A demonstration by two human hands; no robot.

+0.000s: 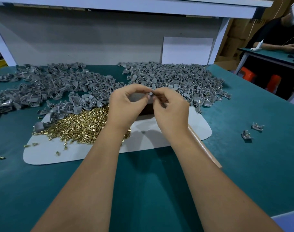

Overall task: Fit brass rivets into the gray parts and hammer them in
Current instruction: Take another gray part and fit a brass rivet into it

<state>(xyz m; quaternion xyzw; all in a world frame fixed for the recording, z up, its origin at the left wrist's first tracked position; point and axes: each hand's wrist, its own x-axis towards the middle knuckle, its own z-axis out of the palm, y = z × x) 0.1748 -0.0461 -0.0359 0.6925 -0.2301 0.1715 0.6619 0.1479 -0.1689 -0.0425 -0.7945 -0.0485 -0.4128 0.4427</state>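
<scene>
Two great heaps of gray parts covered the back of the green worktop (243, 164), one heap (47, 86) spreading across the left and the other heap (173, 76) piled to the right, with a strip of bare green between them at the far edge. Nearer lay a pale gray mat (151, 138), and on its left half sat a thick spill of brass rivets (79, 124), touching the loose gray pieces behind it, with a few strays scattered off the mat's left edge onto the worktop. Both forearms reached forward over the mat, and the hands met above its far edge. Her or his left hand (124, 106) had its fingers curled, thumb and forefinger pinching a single small gray part (150, 93); the right hand (171, 108) pinched the same part from the other side, fingertips touching it. Whether a rivet sat in it I could not tell. Off to the right, well apart from the heaps, two gray parts with rivets (252, 131) lay on the bare worktop. Another person (277, 36) sat at a separate table in the far right corner.
</scene>
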